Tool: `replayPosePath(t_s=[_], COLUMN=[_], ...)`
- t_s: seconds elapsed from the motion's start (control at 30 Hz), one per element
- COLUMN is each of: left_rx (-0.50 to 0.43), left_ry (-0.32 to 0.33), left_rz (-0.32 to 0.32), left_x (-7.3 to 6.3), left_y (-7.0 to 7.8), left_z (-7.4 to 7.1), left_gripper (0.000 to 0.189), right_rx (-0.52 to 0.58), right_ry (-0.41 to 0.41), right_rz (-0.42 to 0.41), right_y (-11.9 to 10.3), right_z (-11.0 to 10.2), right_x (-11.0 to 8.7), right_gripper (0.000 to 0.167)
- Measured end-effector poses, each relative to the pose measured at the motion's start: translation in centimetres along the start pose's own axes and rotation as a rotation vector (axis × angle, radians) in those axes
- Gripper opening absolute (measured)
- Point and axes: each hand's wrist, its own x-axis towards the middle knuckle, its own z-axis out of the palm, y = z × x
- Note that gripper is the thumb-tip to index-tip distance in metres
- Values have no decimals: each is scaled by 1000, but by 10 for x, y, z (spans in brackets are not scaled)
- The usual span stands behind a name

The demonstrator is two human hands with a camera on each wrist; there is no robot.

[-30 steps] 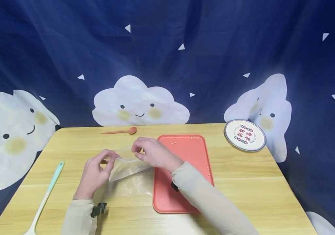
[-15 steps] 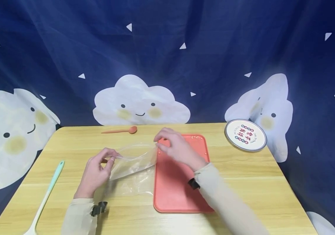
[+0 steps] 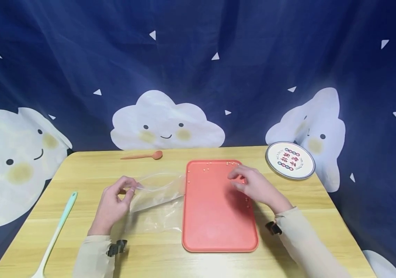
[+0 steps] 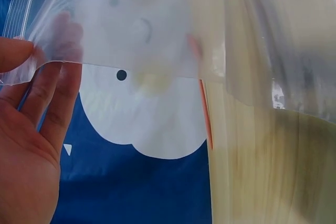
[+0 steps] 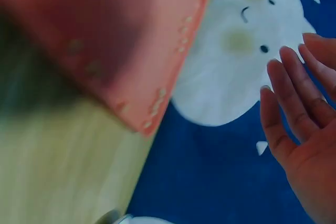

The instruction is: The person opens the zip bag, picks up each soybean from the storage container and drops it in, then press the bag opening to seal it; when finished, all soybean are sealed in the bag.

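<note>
My left hand (image 3: 112, 204) pinches the edge of a clear zip bag (image 3: 158, 193) between thumb and fingers; the left wrist view shows the thumb on the ridged zip strip of the bag (image 4: 157, 24). The bag's mouth gapes a little, and its far side reaches the left edge of a red tray (image 3: 219, 224). Over the tray's right side hovers my right hand (image 3: 258, 187), fingers loosely bent and holding nothing. Several small pale kernel-like bits (image 3: 232, 163) lie along the tray's rim, mostly at the far and right sides.
An orange spoon (image 3: 142, 156) lies near the table's back edge. At the back right is an oval plate (image 3: 290, 160) with red characters. A long pale-green-handled utensil (image 3: 57, 231) lies at the left, its head cut off by the frame. A blue cloud-patterned curtain hangs behind.
My right hand has let go of the bag's far edge and moved right across the tray. The left hand keeps its pinch on the bag and has hardly moved.
</note>
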Motion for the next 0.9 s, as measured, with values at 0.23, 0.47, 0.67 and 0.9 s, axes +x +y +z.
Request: replayPosePath(t_s=[0.23, 0.47, 0.67, 0.9], left_rx=[-15, -32, -25, -18], left_ry=[7, 13, 12, 9], left_rz=[-13, -14, -7, -3], left_x=[-1, -2, -3, -2], left_y=[-1, -2, -3, -2], left_z=[2, 3, 5, 6], left_gripper=[23, 24, 21, 24], right_rx=[-66, -94, -177, -275], right_ry=[-61, -98, -110, -93], right_rz=[-26, -22, 13, -9], right_y=[24, 36, 40, 44], right_z=[0, 10, 19, 25], right_x=[-29, -49, -58, -63], right_gripper=[15, 22, 22, 20])
